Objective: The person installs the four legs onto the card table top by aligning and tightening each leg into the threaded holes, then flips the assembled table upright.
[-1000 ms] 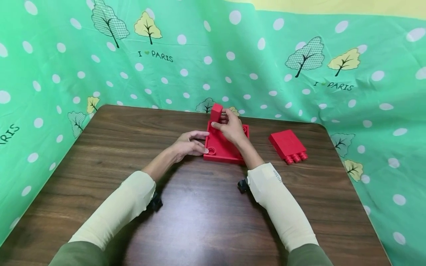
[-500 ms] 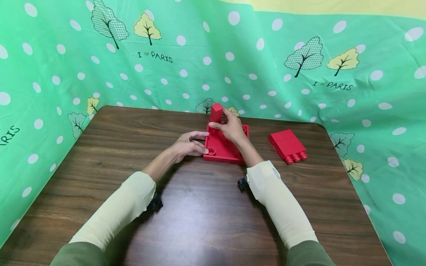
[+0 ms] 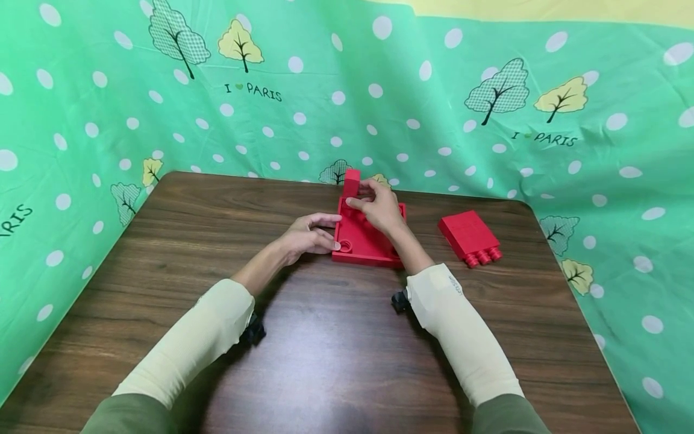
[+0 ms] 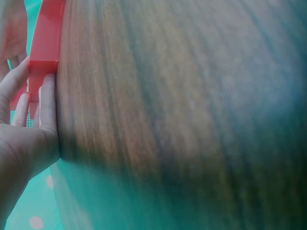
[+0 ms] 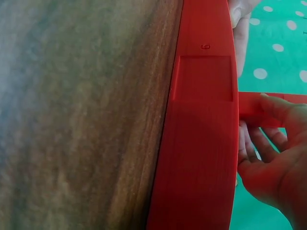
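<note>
A shallow red tray-like base [image 3: 368, 241] lies on the table, with raised rims and round sockets at its corners. A red square post [image 3: 351, 184] stands upright at its far left corner. My right hand [image 3: 381, 210] holds this post low down, thumb at the front and fingers behind; in the right wrist view the post [image 5: 254, 106] shows past the base's side wall. At the base's left edge, my left hand [image 3: 305, 237] rests with thumb and fingers spread along the rim. Its extended fingers touch the red wall [image 4: 45, 43] in the left wrist view. The post's lower end is hidden.
To the right lies a red block-like piece [image 3: 468, 236] with several ribbed round ends facing the near side. The brown wood table [image 3: 303, 349] ends at the back against a green dotted curtain [image 3: 303, 138].
The post has turned about its upright axis, so a flat face now shows instead of a corner. My right hand has shifted slightly with it. My left hand has stayed still.
</note>
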Motion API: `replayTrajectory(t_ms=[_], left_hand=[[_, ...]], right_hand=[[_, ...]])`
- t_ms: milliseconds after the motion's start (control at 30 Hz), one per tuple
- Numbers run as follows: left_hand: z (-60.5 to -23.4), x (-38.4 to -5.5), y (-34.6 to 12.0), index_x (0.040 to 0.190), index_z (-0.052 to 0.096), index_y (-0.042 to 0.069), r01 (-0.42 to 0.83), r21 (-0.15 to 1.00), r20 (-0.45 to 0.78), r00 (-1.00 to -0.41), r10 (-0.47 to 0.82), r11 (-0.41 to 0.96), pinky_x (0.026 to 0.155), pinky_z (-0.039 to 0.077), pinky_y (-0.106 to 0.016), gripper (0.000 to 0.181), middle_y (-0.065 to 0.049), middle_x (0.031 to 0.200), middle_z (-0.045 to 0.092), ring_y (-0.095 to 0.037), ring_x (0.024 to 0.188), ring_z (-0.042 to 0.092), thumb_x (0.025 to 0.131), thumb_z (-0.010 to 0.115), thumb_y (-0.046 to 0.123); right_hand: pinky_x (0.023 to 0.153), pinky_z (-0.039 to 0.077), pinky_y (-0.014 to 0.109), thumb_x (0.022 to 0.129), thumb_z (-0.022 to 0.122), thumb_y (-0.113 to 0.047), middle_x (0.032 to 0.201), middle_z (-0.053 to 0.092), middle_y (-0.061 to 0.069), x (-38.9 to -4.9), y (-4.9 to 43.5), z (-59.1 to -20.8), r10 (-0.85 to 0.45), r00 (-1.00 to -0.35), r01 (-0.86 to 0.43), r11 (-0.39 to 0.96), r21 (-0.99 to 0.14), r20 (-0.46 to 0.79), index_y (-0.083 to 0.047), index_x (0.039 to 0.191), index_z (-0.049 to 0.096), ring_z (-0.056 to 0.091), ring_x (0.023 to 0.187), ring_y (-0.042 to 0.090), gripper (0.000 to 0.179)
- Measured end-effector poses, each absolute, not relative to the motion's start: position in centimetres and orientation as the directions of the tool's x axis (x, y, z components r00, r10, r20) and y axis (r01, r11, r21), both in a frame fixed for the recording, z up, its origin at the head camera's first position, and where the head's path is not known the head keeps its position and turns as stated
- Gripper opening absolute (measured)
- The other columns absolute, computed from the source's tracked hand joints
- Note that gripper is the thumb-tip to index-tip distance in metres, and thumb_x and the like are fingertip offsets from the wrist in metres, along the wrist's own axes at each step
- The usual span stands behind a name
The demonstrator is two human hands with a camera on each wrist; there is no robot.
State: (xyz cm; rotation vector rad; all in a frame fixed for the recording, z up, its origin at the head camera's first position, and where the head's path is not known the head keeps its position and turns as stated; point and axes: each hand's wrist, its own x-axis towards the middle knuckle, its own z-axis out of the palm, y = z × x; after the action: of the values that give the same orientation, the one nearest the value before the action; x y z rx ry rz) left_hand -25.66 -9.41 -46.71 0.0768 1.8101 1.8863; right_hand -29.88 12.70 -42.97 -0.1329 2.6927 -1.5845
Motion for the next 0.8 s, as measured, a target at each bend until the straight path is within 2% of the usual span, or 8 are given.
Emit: replayTrajectory(t_ms=[233,400,667,800], left_hand=[[-46.53,-25.54,-9.49,0.163,0.059,0.009,-0.329,0.944,-0.309,-0.861,0.404,0.021,0.083,0.069,-0.027,0.078,-0.017,0.161,0.061,-0.013,0.101,0.072,0.092,0.081,-0.014],[-46.49,-25.53,-9.44,0.163,0.060,0.010,-0.321,0.946,-0.307,-0.862,0.403,0.033,0.084,0.069,-0.027,0.078,-0.016,0.158,0.063,-0.013,0.102,0.072,0.091,0.082,-0.012],[-46.50,-25.55,-9.43,0.163,0.060,0.010,-0.325,0.945,-0.311,-0.862,0.400,0.034,0.085,0.070,-0.028,0.078,-0.016,0.161,0.062,-0.013,0.102,0.073,0.092,0.082,-0.012],[-46.37,-25.43,-9.45,0.163,0.059,0.009,-0.328,0.944,-0.313,-0.861,0.400,0.033,0.085,0.070,-0.028,0.078,-0.017,0.162,0.062,-0.013,0.101,0.073,0.092,0.082,-0.013]], right_hand=[[0.108,0.065,0.050,0.102,0.085,-0.019,0.139,0.076,0.018,-29.36,12.59,-42.90,-0.061,-0.996,-0.086,0.484,-0.871,0.064,-0.004,0.143,0.070,0.077,0.122,0.035,0.047],[0.106,0.064,0.049,0.101,0.087,-0.028,0.137,0.075,0.015,-28.98,12.64,-42.80,-0.055,-0.996,-0.085,0.535,-0.840,0.066,-0.008,0.144,0.067,0.073,0.119,0.034,0.052],[0.096,0.057,0.042,0.103,0.083,-0.039,0.132,0.074,0.011,-29.53,12.75,-43.12,-0.120,-0.992,-0.108,0.567,-0.816,0.047,-0.016,0.146,0.064,0.066,0.115,0.028,0.052],[0.087,0.052,0.037,0.103,0.085,-0.040,0.117,0.070,0.011,-29.88,12.55,-43.18,-0.115,-0.992,-0.105,0.572,-0.814,0.047,-0.015,0.139,0.066,0.062,0.106,0.026,0.048]])
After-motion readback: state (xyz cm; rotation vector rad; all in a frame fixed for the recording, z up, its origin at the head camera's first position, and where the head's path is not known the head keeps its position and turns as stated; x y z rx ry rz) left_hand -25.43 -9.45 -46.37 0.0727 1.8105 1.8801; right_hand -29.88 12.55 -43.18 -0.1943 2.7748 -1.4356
